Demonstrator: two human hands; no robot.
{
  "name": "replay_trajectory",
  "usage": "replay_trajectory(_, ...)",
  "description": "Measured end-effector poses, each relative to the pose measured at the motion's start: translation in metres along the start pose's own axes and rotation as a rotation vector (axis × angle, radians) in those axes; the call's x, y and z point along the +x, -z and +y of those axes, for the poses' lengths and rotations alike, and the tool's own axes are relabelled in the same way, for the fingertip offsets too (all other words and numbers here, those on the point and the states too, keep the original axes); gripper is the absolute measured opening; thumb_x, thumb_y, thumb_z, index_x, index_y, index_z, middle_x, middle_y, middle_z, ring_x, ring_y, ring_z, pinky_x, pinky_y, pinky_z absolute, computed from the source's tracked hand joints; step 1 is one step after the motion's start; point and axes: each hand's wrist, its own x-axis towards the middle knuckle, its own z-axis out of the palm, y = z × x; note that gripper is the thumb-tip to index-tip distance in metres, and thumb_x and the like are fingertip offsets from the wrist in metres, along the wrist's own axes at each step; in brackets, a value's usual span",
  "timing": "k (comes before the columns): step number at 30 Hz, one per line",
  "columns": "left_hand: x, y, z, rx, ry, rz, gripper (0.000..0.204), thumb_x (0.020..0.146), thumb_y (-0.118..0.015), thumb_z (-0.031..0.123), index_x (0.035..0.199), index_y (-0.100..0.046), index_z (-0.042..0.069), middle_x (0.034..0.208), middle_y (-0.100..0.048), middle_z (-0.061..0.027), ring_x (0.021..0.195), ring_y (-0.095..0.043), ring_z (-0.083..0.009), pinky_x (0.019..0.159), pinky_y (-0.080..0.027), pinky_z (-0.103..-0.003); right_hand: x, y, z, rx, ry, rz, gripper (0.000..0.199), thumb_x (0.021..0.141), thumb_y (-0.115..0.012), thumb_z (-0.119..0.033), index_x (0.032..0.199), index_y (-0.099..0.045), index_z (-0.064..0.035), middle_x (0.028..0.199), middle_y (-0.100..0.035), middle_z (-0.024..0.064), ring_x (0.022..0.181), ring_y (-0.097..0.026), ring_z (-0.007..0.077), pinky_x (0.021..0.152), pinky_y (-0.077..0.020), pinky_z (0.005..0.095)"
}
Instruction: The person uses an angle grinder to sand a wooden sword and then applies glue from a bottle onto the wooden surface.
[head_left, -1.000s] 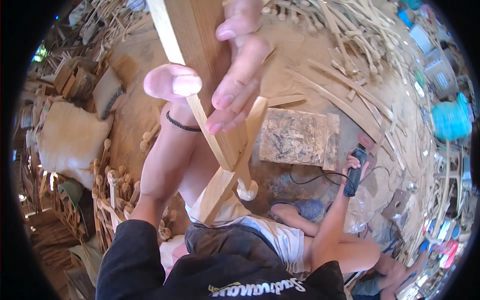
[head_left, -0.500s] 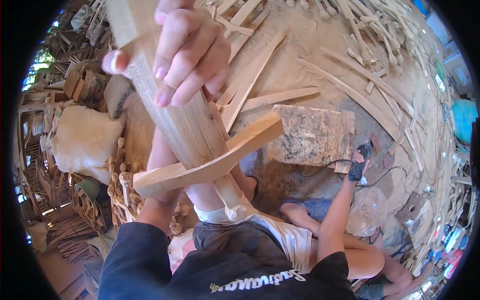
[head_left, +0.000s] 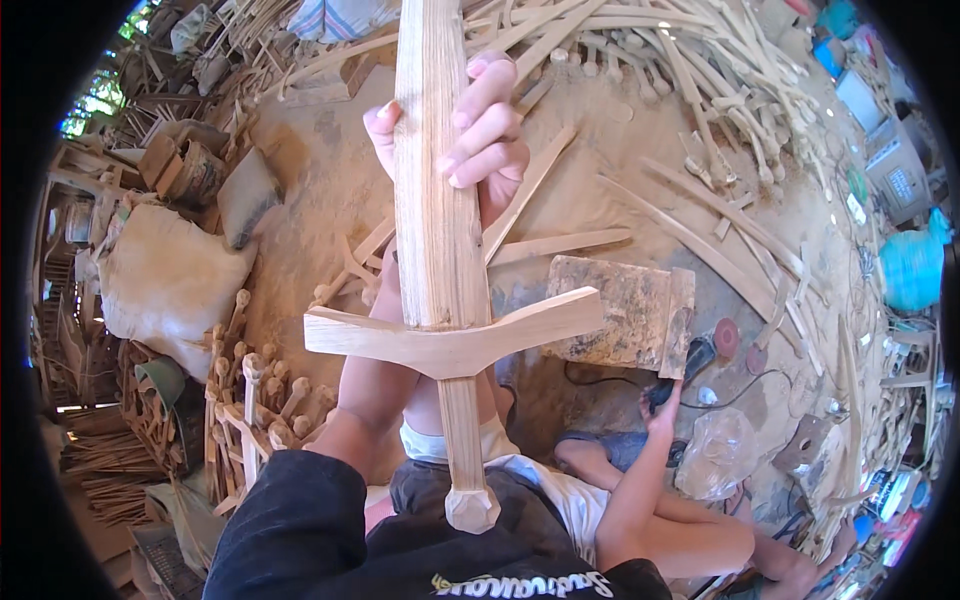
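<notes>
My left hand (head_left: 480,130) grips the blade of a pale wooden sword (head_left: 440,250) and holds it upright before me. Its curved crossguard (head_left: 450,345) lies level, and the faceted pommel (head_left: 472,508) points down at my lap. At the right, low by the ground, my right hand (head_left: 658,402) closes on the rear of a black power tool (head_left: 695,358) with a cord. That tool lies beside a worn wooden block (head_left: 620,315) on the dusty floor. I sit with my legs folded.
Long wood strips (head_left: 700,60) are heaped at the back and right. Pale sacks (head_left: 165,280) and a cluster of turned wooden handles (head_left: 260,380) stand at the left. A clear plastic bag (head_left: 715,455) lies by my right knee, and a blue container (head_left: 910,265) sits far right.
The sword has swung from a slant to upright, crossguard now level and pommel toward me. My left hand has shifted higher along the blade. The right hand stays low at the tool.
</notes>
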Motion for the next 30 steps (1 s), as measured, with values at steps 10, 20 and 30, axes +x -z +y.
replay_trajectory(10, -0.011, -0.004, -0.019, 0.072, -0.067, 0.129, 0.063, 0.079, -0.084, 0.027, 0.123, -0.044, 0.006, 0.104, -0.046, -0.0037, 0.088, -0.049, -0.0169, 0.066, -0.052, -0.031, -0.046, 0.016, 0.012, -0.747, 0.070, 0.201, 0.058, 0.102, -0.065, -0.056, 0.119, -0.061, -0.0010, 0.090, -0.068, 0.0165, 0.072, -0.071, 0.0277, 0.059, -0.0597, 0.0376)
replay_trajectory(20, 0.005, 0.021, -0.083, 0.097, -0.055, 0.239, 0.082, 0.068, -0.075, 0.047, 0.134, -0.050, 0.006, 0.123, -0.051, -0.0080, 0.114, -0.054, -0.0256, 0.092, -0.050, -0.040, -0.368, -0.157, 0.037, -0.599, 0.432, -1.083, 0.048, 0.110, -0.063, -0.037, 0.142, -0.059, -0.0016, 0.103, -0.072, 0.0073, 0.091, -0.070, 0.0126, 0.074, -0.0568, 0.0294)
replay_trajectory(30, -0.086, 0.128, -0.063, 0.405, 0.323, 1.189, 0.065, 0.106, -0.048, 0.053, 0.147, -0.056, 0.002, 0.133, -0.067, -0.0187, 0.124, -0.063, -0.0324, 0.110, -0.047, -0.046, -0.423, -0.155, 0.081, -0.639, 0.783, -0.558, 0.018, 0.103, -0.069, -0.008, 0.116, -0.063, 0.0024, 0.080, -0.071, 0.0055, 0.069, -0.070, 0.0117, 0.065, -0.0555, 0.0295)
